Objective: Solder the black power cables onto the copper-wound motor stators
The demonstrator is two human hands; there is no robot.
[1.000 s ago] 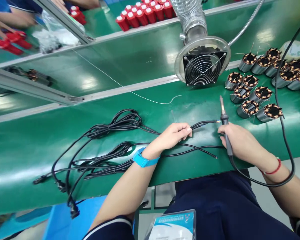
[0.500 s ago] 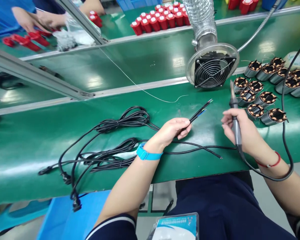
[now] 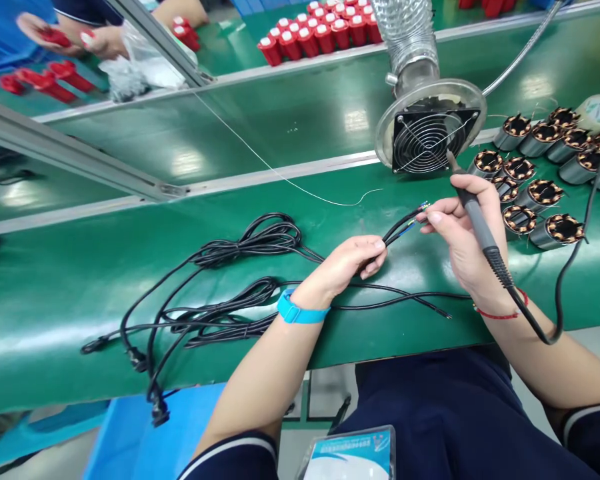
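Note:
My left hand (image 3: 357,261) is closed around black power cords (image 3: 399,230), whose stripped ends with thin coloured wires point up and right. My right hand (image 3: 473,233) holds a grey soldering iron (image 3: 475,217) between its fingers, tip up and to the left in front of the fan. Its thumb and a fingertip are at the cords' wire ends; whether they pinch a wire is hard to tell. Coiled lengths of black cord (image 3: 250,243) with plugs (image 3: 159,410) lie left of my left hand. A thin solder wire (image 3: 310,195) hangs down onto the bench behind the hands.
A fume extractor fan (image 3: 429,143) on a foil duct stands behind my hands. Several motor stators (image 3: 545,193) with copper windings stand at the right. Red parts (image 3: 310,40) fill the upper shelf, where a co-worker's hands (image 3: 100,41) hold red pieces. A blue bin (image 3: 145,433) is below the bench.
My right hand has moved left to the cord ends, its soldering iron now tilting further left. My left hand stays nearly in place. The co-worker's hands have lifted red pieces.

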